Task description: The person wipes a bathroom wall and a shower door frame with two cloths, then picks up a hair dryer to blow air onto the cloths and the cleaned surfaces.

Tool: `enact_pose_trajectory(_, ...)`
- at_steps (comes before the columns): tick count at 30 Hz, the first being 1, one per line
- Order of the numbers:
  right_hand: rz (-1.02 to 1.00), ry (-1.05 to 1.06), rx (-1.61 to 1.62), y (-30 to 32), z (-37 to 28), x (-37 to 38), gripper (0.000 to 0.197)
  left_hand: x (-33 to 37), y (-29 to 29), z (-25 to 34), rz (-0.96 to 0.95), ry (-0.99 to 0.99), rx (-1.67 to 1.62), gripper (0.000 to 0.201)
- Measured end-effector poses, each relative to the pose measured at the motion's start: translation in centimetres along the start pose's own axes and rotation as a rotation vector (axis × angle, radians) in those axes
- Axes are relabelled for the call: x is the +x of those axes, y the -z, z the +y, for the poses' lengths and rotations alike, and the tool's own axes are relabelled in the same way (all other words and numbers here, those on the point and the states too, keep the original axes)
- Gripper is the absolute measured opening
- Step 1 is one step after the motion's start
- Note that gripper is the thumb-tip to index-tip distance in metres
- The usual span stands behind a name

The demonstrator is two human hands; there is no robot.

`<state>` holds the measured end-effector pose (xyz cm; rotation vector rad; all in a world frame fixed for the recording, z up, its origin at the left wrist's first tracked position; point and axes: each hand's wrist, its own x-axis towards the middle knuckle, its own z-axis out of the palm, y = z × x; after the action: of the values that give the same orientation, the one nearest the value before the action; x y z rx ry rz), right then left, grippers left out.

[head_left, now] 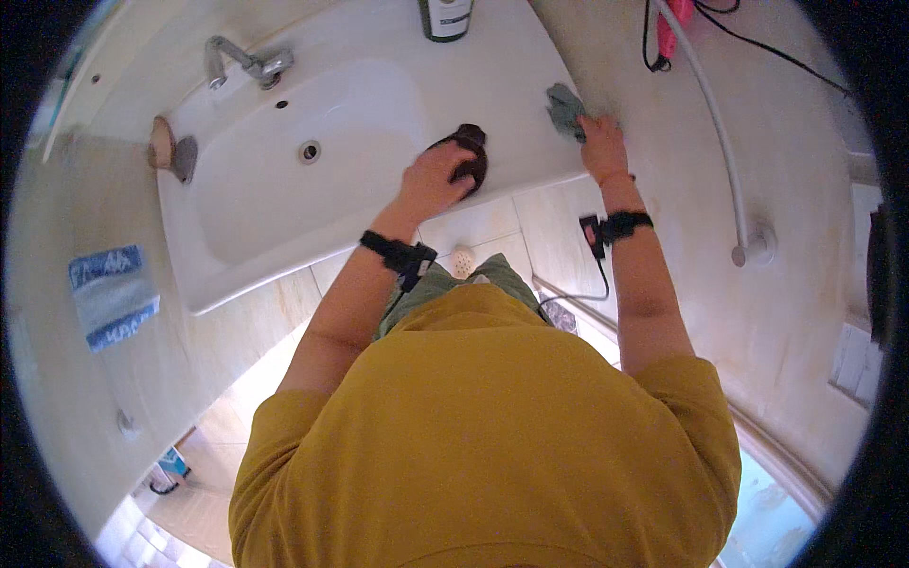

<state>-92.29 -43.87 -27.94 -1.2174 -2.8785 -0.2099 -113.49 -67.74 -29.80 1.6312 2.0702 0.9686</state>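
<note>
My left hand [436, 182] is closed around a dark brown object, which looks like a bottle [472, 138], over the flat right part of the white washbasin [511, 85]. My fingers cover much of it, and I cannot tell whether it touches the basin. At the basin's right edge, my right hand [604, 150] grips a crumpled grey-green cloth [564, 106]. The cloth lies against the rim beside the wall.
A chrome faucet [248, 64] stands at the back left above the drain [310, 151]. A dark bottle with a pale label [446, 19] is at the back. A blue-and-white towel [114, 295] hangs left; a pale pipe [710, 104] and pink appliance [668, 33] are right.
</note>
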Motion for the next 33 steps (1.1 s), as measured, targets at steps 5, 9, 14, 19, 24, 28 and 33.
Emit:
enact_pose_trajectory(5, -0.202, 0.108, 0.037, 1.3, -4.1, -5.4, 0.022, -1.2, -1.9, 1.2, -0.055, 0.044, 0.117, 0.025)
enact_pose_trajectory(9, -0.214, 0.237, 0.355, 1.5, -7.5, -7.7, 0.027, -4.3, -0.2, 1.4, 0.051, 0.147, -0.063, 0.023)
enact_pose_trajectory(14, -0.370, 0.424, 0.627, 3.5, -13.0, -7.5, 0.027, -8.6, 3.8, 3.0, 0.344, 0.353, -0.136, 0.025)
enact_pose_trajectory(19, -0.124, 0.291, 1.062, 1.5, -11.0, -5.8, 0.030, -12.6, 6.0, 1.6, 0.424, 0.601, -0.352, 0.020)
enact_pose_trajectory(24, 0.384, -0.030, 0.731, 1.3, -4.5, -6.7, 0.025, -14.7, 8.0, 0.2, 0.503, 0.663, -0.383, 0.021)
enact_pose_trajectory(28, 0.113, -0.103, 0.427, 1.0, -4.3, -9.4, 0.025, -15.2, 8.9, -1.5, 0.548, 0.599, -0.285, 0.023)
enact_pose_trajectory(33, -0.141, -0.091, 0.430, 2.5, -10.7, -10.7, 0.028, -16.7, 12.5, -1.8, 0.485, 0.568, -0.331, 0.021)
